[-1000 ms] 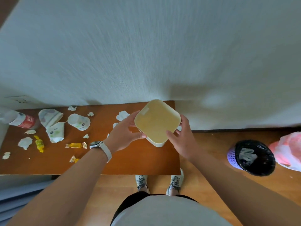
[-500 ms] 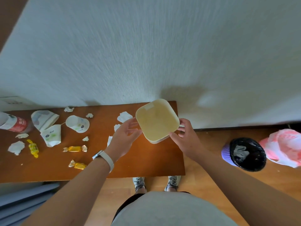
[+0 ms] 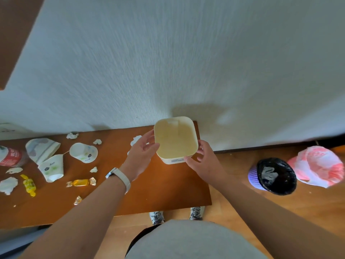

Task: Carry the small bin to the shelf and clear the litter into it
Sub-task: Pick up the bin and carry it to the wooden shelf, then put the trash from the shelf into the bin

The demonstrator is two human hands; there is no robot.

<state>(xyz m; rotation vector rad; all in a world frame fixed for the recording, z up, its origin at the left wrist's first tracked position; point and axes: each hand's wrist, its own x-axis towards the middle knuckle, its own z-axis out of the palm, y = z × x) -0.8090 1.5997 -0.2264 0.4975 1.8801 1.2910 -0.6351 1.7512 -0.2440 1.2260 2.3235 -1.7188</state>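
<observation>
At the far right end of the shelf (image 3: 168,187), by the wall (image 3: 186,62), the small bin (image 3: 175,139) is held, the left grip (image 3: 141,156) and right grip (image 3: 202,161) curled round its sides. It should be set flat, mouth up, before the paper cups (image 3: 83,152) and sweet wrappers (image 3: 81,182) are swept in

Both hands held the cream small bin (image 3: 175,139) between them at the shelf's (image 3: 168,187) right end: left hand (image 3: 139,157) against its left wall, right hand (image 3: 202,161) round its near corner. Crushed paper cups (image 3: 84,152) and sweet wrappers (image 3: 81,182) lay left of the left hand.
</observation>
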